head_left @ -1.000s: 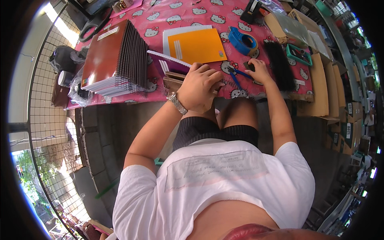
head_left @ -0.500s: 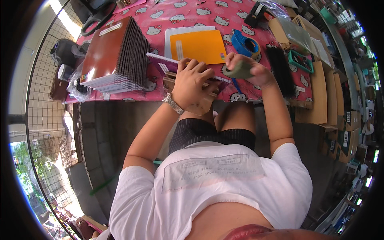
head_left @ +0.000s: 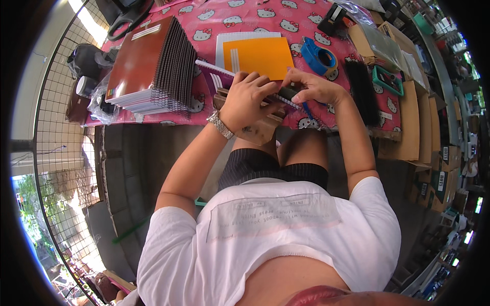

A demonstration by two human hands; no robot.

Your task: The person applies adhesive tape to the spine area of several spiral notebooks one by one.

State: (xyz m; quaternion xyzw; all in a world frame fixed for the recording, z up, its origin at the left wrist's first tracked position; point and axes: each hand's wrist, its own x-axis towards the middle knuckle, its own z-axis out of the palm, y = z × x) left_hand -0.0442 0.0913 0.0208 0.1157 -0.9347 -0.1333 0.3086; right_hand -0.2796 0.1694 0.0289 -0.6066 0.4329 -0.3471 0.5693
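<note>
A purple spiral notebook (head_left: 210, 81) stands tilted at the table's near edge, its white coil side up. Over it lies my left hand (head_left: 250, 99), closed with bent fingers, pinning it against a brown wooden piece (head_left: 261, 128). My right hand (head_left: 317, 87) pinches a small dark green object (head_left: 287, 94) against the right end of the coil. What kind of object this is I cannot make out. Just beyond my hands, an orange notebook (head_left: 260, 55) rests on a white spiral-bound one (head_left: 220, 47).
At left stands a tall stack of brown spiral notebooks (head_left: 140, 61). Right of the orange notebook lie a blue tape dispenser (head_left: 315, 55), a bundle of black coils (head_left: 362, 92) and a green tray (head_left: 388, 81). Cardboard (head_left: 406, 120) leans at the table's right side.
My right hand has come down and left, bringing the green object from above onto the coil. My left hand stays on the notebook. The whole view has shifted slightly.
</note>
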